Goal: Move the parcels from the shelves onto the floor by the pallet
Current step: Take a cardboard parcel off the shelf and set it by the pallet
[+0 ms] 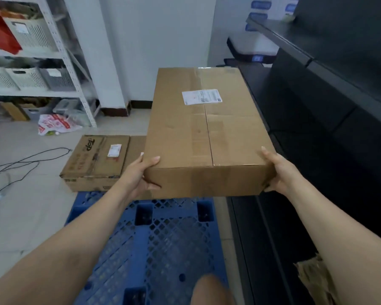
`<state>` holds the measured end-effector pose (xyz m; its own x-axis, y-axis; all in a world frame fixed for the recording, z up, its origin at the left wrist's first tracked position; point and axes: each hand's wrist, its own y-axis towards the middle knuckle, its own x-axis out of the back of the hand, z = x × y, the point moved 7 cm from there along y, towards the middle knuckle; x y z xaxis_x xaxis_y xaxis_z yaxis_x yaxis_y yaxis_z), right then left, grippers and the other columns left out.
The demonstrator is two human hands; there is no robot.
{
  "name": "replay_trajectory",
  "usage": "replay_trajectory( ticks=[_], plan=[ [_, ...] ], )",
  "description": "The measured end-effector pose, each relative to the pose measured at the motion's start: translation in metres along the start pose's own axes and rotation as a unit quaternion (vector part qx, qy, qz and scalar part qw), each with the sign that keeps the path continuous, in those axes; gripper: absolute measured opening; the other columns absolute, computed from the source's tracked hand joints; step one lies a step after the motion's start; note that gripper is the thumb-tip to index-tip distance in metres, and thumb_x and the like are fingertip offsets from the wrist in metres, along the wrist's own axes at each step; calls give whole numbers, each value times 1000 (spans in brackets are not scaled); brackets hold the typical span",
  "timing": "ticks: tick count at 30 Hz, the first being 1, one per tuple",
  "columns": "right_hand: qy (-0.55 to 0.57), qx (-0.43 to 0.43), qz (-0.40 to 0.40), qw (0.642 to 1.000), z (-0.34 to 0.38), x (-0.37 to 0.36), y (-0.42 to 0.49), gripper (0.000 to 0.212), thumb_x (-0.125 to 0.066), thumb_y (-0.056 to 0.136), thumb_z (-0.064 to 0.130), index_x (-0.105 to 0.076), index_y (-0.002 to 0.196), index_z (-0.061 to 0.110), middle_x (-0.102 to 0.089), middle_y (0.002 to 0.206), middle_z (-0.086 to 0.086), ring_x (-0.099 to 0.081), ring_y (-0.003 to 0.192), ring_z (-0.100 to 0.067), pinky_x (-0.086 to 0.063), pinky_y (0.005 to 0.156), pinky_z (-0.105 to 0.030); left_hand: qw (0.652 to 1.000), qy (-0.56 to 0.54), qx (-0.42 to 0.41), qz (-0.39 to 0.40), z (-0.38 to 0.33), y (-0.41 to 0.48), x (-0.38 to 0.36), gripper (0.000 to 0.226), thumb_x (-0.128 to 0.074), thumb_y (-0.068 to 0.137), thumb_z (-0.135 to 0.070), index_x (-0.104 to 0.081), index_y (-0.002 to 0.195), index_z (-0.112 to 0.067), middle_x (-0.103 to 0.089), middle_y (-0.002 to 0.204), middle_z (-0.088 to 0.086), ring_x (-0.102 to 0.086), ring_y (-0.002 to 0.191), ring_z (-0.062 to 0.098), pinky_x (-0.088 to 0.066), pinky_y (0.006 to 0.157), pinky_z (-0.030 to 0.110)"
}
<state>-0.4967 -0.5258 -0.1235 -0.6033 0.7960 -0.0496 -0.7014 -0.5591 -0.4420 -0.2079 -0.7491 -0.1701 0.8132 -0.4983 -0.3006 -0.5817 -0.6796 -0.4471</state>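
A person holds a big brown box (207,133) up in the air with both hands. The left hand (139,175) grips the near left corner, with the thumb on top and the fingers (152,186) curled round the front side. The right hand (277,175) grips the near right corner, with the thumb along the top edge and the fingers curled under the box. A white label (201,96) is stuck on top of the box. The box hangs over the far end of the blue pallet (163,243). A smaller box (95,161) lies on the floor (26,216), just past the pallet on the left. Dark shelves (321,102) stand on the right. White shelves (59,51) stand far off on the left. Black wires (20,164) lie on the floor.
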Motion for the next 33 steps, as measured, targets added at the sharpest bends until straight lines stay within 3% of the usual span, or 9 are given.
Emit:
replay_trajectory(
  ticks=[3,8,13,19,23,28,30,33],
  plan=[
    [7,-22,-31,999,-32,7,64,41,-72,84,30,-62,123,23,-66,107,0,-60,95,-20,-51,78,-52,999,21,25,-6,27,63,-6,37,-69,81,-26,-58,116,-20,-59,114,5,-57,103,26,-57,56,41],
    [56,-85,-67,993,-105,8,194,59,-76,79,28,-54,134,22,-61,120,0,-56,108,-21,-44,97,-58,998,28,57,-27,73,196,1,42,-68,83,-20,-58,124,-18,-61,116,4,-56,106,26,-56,58,40],
    [55,-142,-99,983,-164,7,328,56,-74,82,22,-54,134,21,-59,125,-2,-52,117,-27,-42,100,-58,995,16,94,-39,130,314,0,25,-69,81,-17,-60,104,-21,-63,104,7,-60,89,26,-52,58,38],
    [47,-182,-106,976,-237,17,442,57,-72,82,20,-53,136,22,-57,130,-2,-50,120,-28,-40,100,-62,991,-17,123,-46,205,412,8,51,-71,76,-18,-57,124,-18,-66,109,2,-63,92,24,-51,55,34],
    [56,-189,-95,976,-273,16,489,54,-71,83,18,-54,134,22,-61,122,-1,-56,107,-23,-42,98,-60,986,-31,146,-71,239,453,17,56,-70,71,-20,-56,125,-18,-64,107,3,-59,92,25,-46,59,36],
    [71,-191,-81,976,-308,8,539,52,-68,84,10,-54,134,19,-63,116,0,-58,104,-21,-46,95,-57,979,-40,174,-103,277,497,31,26,-64,84,-6,-53,100,-23,-59,103,5,-56,85,25,-40,66,39],
    [75,-189,-76,976,-319,2,556,55,-69,84,9,-53,136,18,-63,116,0,-58,104,-20,-47,94,-55,977,-37,175,-116,285,510,42,32,-66,82,-5,-52,107,-21,-59,108,6,-56,85,25,-41,66,39],
    [70,-188,-70,977,-334,-6,575,61,-72,81,10,-52,138,19,-64,119,1,-59,109,-21,-47,96,-54,977,-13,177,-114,294,526,56,78,-73,73,-11,-38,142,-11,-53,134,11,-61,96,27,-49,66,38]
  ],
)
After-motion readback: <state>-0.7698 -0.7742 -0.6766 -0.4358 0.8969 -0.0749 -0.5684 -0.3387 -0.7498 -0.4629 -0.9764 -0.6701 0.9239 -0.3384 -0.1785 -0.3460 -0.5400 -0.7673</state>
